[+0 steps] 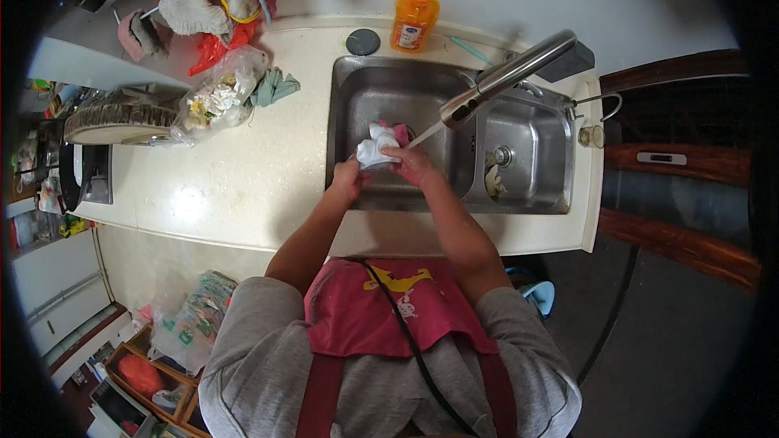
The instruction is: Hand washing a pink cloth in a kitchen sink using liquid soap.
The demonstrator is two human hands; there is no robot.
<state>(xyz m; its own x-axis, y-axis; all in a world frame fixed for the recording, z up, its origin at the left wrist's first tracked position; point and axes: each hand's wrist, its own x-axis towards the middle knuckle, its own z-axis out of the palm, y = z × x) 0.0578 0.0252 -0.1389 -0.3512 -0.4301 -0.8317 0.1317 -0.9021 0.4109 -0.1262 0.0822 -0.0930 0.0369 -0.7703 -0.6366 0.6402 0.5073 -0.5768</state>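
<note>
Over the left basin of a steel double sink (389, 73), both hands hold a wet white cloth (378, 145). My left hand (350, 175) grips its lower left edge. My right hand (409, 164) pinches its right side, thumb on top. A stream of water runs from the pull-out faucet (487, 88) down beside the right fingers. Something pink (398, 131) lies just behind the white cloth, near the drain; whether it is part of the same piece I cannot tell.
Behind the sink stand an orange bottle (415, 21) and a dark round lid (363, 42). A pale scrap (493, 179) lies in the right basin. On the left counter are a plastic bag of scraps (219, 94), a green cloth (274, 87) and a round wooden chopping block (118, 123).
</note>
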